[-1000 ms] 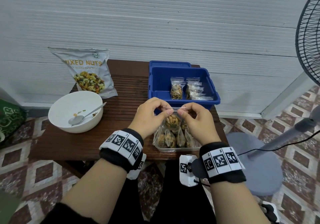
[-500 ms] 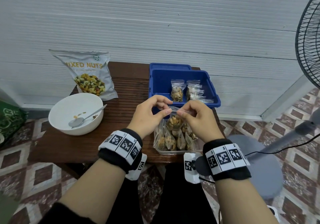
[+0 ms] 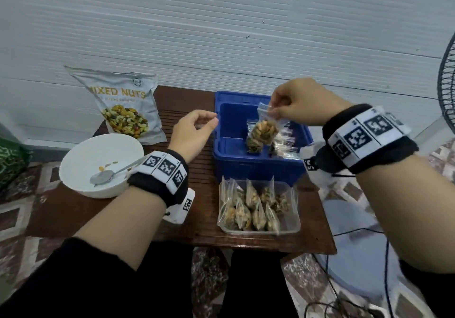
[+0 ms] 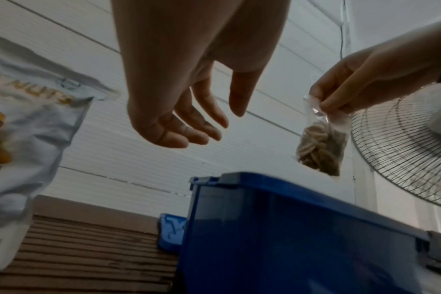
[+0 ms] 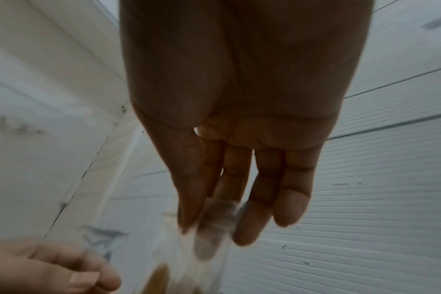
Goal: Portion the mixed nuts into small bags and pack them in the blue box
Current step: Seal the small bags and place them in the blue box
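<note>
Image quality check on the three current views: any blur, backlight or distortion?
Head view: sharp, evenly lit, wide-angle bend at the edges. Left wrist: left hand backlit and dark, small bag readable. Right wrist: dim; right hand underexposed, bag smeared by motion blur.

small bag (image 3: 264, 128) – clear, nut-filled, hanging above blue box (image 3: 256, 167) | box open (several bags inside)

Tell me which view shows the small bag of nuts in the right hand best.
The left wrist view: the small bag of nuts hangs in side profile, unobstructed, pinched at its top by the right hand, above the blue box. The head view shows it overlapping bags already inside the box. The right wrist view shows only a blur under the fingers.
</note>
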`<state>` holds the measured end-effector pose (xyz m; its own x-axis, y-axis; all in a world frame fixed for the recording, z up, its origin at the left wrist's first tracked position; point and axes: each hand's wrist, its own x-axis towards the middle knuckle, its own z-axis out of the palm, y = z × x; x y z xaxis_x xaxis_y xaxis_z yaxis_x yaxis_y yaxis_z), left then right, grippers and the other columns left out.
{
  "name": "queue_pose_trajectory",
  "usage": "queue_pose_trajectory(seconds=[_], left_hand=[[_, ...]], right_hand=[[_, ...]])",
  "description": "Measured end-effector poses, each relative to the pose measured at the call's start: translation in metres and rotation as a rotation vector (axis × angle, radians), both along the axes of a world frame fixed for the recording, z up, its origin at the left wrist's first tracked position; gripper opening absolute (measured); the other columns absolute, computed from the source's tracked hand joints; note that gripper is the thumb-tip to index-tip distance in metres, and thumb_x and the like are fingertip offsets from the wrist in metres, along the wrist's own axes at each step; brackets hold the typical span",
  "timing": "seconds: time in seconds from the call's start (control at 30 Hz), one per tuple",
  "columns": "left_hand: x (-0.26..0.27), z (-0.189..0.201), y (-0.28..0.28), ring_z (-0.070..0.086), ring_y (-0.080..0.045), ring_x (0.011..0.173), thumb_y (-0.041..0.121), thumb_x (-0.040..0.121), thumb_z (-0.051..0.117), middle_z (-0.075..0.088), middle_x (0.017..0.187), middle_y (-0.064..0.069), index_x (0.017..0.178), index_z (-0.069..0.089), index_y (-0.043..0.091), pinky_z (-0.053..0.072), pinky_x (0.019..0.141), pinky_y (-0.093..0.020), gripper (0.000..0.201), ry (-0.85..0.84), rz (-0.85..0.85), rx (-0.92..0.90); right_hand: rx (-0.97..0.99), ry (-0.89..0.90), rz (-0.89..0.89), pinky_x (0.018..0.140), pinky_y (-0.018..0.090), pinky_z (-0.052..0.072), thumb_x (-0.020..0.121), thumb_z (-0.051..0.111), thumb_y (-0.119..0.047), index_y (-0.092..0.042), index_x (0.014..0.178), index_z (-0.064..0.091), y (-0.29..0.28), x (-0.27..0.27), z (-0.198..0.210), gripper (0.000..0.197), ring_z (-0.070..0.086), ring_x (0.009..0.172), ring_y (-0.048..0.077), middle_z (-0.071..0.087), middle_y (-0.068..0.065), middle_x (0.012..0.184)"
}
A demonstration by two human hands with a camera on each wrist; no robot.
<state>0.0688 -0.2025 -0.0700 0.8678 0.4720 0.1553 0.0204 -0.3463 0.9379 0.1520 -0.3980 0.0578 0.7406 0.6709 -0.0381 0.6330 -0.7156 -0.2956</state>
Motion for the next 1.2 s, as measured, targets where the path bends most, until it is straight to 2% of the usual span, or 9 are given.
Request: queue_pose_trajectory(seconds=[0.1,0.2,0.33,0.47,0.53,0.67,0.93,1.1,1.2], left_hand=[[0.019,-0.011,0.007,0.055,-0.005,0.095,0.027,0.093,0.061,0.060,0.102,0.015,0.113,0.062,0.024,0.041,0.079,-0.014,0.020,0.088,0.029,0.030],[0.034,-0.021,0.010,0.054,-0.012,0.106,0.032,0.094,0.059,0.055,0.127,0.005,0.128,0.057,0.024,0.040,0.085,-0.021,0.035,0.137,0.012,0.069],[0.049,-0.033,0.010,0.048,-0.015,0.121,0.033,0.096,0.057,0.043,0.142,0.003,0.137,0.050,0.025,0.038,0.097,-0.022,0.043,0.125,-0.024,0.082],[0.060,-0.043,0.013,0.041,-0.015,0.132,0.032,0.097,0.055,0.036,0.149,0.004,0.138,0.049,0.029,0.034,0.111,-0.030,0.042,0.106,-0.060,0.058],[0.065,-0.047,0.016,0.040,-0.015,0.134,0.030,0.097,0.054,0.035,0.150,0.005,0.138,0.049,0.029,0.034,0.112,-0.035,0.041,0.100,-0.071,0.038],[0.071,-0.055,0.017,0.035,-0.010,0.136,0.023,0.099,0.051,0.035,0.151,0.005,0.139,0.048,0.025,0.030,0.113,-0.028,0.040,0.084,-0.112,0.023],[0.072,-0.060,0.016,0.037,-0.009,0.135,0.020,0.100,0.050,0.038,0.150,0.005,0.140,0.047,0.024,0.032,0.110,-0.023,0.041,0.049,-0.107,0.007],[0.069,-0.057,0.015,0.047,-0.014,0.127,0.022,0.099,0.052,0.040,0.148,0.007,0.141,0.046,0.025,0.037,0.091,-0.003,0.042,0.075,-0.091,-0.036],[0.065,-0.053,0.014,0.055,-0.013,0.117,0.031,0.097,0.054,0.049,0.142,0.004,0.140,0.045,0.032,0.046,0.095,-0.021,0.044,0.113,-0.070,-0.048]], right_hand=[[-0.226,-0.029,0.039,0.066,0.022,0.040,0.087,0.068,-0.017,-0.015,0.091,0.070,0.017,0.029,-0.001,0.005,0.056,0.080,0.014,0.060,-0.004,0.079],[-0.437,-0.025,0.078,0.066,0.024,0.043,0.086,0.070,-0.017,-0.019,0.087,0.069,0.036,0.057,-0.020,0.002,0.057,0.080,0.015,0.065,-0.001,0.085],[-0.605,0.081,0.147,0.075,0.028,0.050,0.085,0.069,-0.014,-0.022,0.082,0.068,0.053,0.092,-0.055,0.009,0.060,0.078,0.014,0.070,0.000,0.088],[-0.703,0.170,0.196,0.065,0.024,0.048,0.086,0.064,-0.011,-0.019,0.085,0.069,0.065,0.113,-0.079,0.010,0.059,0.073,0.011,0.065,-0.006,0.078],[-0.731,0.200,0.207,0.067,0.025,0.048,0.087,0.064,-0.012,-0.019,0.087,0.069,0.069,0.119,-0.088,0.009,0.059,0.074,0.013,0.066,-0.003,0.081],[-0.737,0.221,0.208,0.071,0.030,0.049,0.089,0.060,-0.007,-0.011,0.099,0.071,0.077,0.131,-0.102,0.015,0.061,0.079,0.020,0.067,0.003,0.089],[-0.720,0.024,0.189,0.083,0.039,0.054,0.088,0.062,-0.018,-0.005,0.101,0.072,0.080,0.134,-0.119,0.021,0.064,0.095,0.033,0.069,0.014,0.104],[-0.646,0.029,0.188,0.068,0.032,0.045,0.088,0.062,-0.013,-0.005,0.098,0.071,0.075,0.130,-0.111,0.015,0.056,0.079,0.026,0.069,0.014,0.101],[-0.609,0.020,0.193,0.067,0.027,0.040,0.087,0.064,-0.013,-0.009,0.101,0.070,0.071,0.124,-0.098,0.016,0.055,0.082,0.022,0.068,0.009,0.101]])
